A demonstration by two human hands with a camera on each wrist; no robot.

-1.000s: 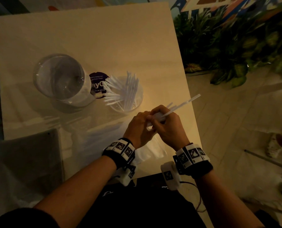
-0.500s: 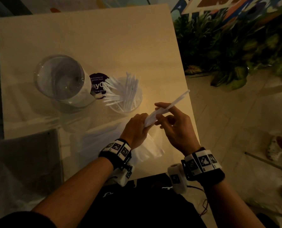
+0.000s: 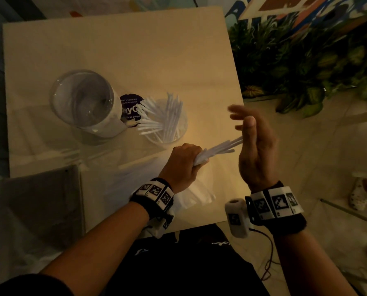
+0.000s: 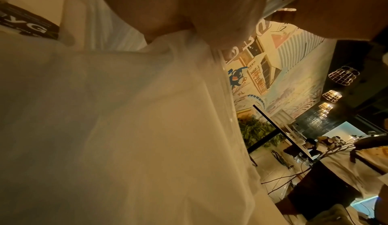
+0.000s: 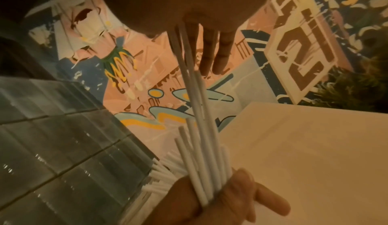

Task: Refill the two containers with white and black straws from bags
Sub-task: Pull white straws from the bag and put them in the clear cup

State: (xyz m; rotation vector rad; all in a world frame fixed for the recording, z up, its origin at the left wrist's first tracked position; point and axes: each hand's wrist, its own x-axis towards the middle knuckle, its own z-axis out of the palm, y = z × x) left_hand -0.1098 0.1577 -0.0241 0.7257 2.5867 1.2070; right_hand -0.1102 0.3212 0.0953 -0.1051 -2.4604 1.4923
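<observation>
My left hand [image 3: 183, 162] grips a bundle of white straws [image 3: 219, 149] that points right and up over the table's near right part. The right hand [image 3: 254, 146] stands open with straight fingers, its palm against the straws' far tips. In the right wrist view the white straws [image 5: 201, 145] run from the palm down to the left hand [image 5: 220, 200]. A small clear container [image 3: 167, 124] holds several white straws. To its left stands a larger clear container [image 3: 84, 103], empty as far as I can see. A clear bag of white straws [image 3: 135, 180] lies under my left wrist.
A purple round label [image 3: 131, 107] sits between the two containers. A grey bag [image 3: 39, 210] lies at the table's near left corner. The pale table [image 3: 135, 50] ends just right of my hands, with potted plants [image 3: 306, 60] and floor beyond.
The right hand has let go of the straws and opened flat against their tips. The left hand now grips the bundle alone, slightly lower.
</observation>
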